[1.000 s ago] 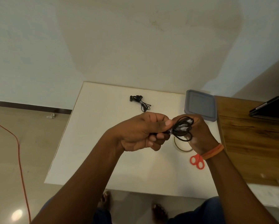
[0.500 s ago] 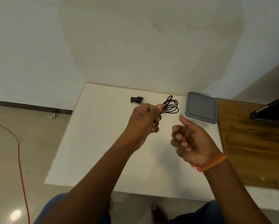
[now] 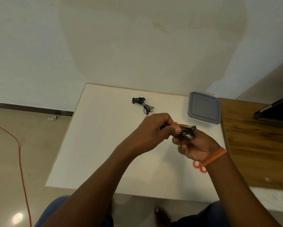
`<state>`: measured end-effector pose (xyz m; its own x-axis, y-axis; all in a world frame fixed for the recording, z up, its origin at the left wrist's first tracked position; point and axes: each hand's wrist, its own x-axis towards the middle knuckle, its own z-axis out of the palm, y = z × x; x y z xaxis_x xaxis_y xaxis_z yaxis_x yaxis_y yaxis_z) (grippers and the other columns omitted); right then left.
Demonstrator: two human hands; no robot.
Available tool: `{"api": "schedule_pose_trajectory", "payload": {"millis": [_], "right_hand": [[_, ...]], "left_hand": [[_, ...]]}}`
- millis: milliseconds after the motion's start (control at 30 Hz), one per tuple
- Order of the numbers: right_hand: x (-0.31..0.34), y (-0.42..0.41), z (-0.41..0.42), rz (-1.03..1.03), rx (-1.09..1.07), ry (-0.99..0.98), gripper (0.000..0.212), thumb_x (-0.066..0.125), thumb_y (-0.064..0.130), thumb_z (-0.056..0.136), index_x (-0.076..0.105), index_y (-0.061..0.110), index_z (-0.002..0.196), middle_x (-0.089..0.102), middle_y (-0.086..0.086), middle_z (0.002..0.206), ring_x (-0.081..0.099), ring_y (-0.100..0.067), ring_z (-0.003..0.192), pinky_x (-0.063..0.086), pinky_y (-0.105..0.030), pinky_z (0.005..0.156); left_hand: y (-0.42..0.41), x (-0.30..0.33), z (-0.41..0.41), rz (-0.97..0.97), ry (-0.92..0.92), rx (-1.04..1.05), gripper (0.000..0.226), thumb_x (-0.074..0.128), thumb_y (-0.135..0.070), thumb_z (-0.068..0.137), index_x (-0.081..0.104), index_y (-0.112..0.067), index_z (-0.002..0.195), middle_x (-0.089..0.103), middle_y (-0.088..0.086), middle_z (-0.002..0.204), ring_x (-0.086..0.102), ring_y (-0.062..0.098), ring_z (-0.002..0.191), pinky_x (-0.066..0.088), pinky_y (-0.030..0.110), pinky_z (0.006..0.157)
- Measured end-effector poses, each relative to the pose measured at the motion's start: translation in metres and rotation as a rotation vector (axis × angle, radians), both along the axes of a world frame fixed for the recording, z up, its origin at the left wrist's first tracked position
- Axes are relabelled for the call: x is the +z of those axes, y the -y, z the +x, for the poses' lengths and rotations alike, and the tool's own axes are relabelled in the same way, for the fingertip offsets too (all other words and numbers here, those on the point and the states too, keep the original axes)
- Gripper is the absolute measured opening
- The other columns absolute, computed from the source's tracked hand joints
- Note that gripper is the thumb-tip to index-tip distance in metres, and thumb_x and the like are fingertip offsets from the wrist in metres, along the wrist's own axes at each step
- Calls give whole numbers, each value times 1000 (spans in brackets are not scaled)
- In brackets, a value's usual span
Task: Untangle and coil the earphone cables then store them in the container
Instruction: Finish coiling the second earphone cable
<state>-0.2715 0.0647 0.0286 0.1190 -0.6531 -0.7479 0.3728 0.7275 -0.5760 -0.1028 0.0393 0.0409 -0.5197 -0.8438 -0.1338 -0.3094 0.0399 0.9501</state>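
Observation:
A coiled black earphone cable (image 3: 187, 132) is held above the white table (image 3: 104, 145) between both hands. My left hand (image 3: 153, 130) pinches one end of the coil with curled fingers. My right hand (image 3: 193, 145) cups and grips the coil from the right, an orange band on its wrist. A second black earphone bundle (image 3: 142, 104) lies on the table further back. The container with its grey lid (image 3: 203, 108) on stands at the table's back right corner.
Red scissors handles (image 3: 198, 166) peek out under my right wrist. A wooden surface (image 3: 255, 145) adjoins the table on the right, with a dark laptop (image 3: 275, 112) on it. An orange cord (image 3: 20, 154) runs across the floor at left.
Half a second ago my left hand alone held the coil out toward the back of the table. It has drawn back, and my right hand has taken hold of the coil again.

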Motion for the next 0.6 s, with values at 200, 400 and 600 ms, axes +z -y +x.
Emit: {"api": "schedule_pose_trajectory", "payload": {"millis": [200,400,600], "right_hand": [[2,0,-14,-138,177,-182,11,69,21,66,74,12,67,67,-8,69,62,-17,64,50,-30,63],[-7,1,-18,-256,312,-375,40,78,31,59,74,5,89,72,-13,84,69,-24,79,55,-41,81],[-6,0,-7,-557,207,-589,9,72,9,81,76,7,88,76,-7,83,72,-20,79,57,-34,80]], "left_hand": [[-7,3,1,8,180,-200,18,65,-32,92,64,-14,90,62,-7,71,51,0,62,37,11,55],[-12,-1,-3,88,326,-226,17,58,-29,96,59,-14,90,69,1,76,53,6,72,36,24,60],[-8,-6,-8,69,352,-15,18,57,-26,96,56,-14,82,71,9,77,54,9,62,39,27,56]]}}
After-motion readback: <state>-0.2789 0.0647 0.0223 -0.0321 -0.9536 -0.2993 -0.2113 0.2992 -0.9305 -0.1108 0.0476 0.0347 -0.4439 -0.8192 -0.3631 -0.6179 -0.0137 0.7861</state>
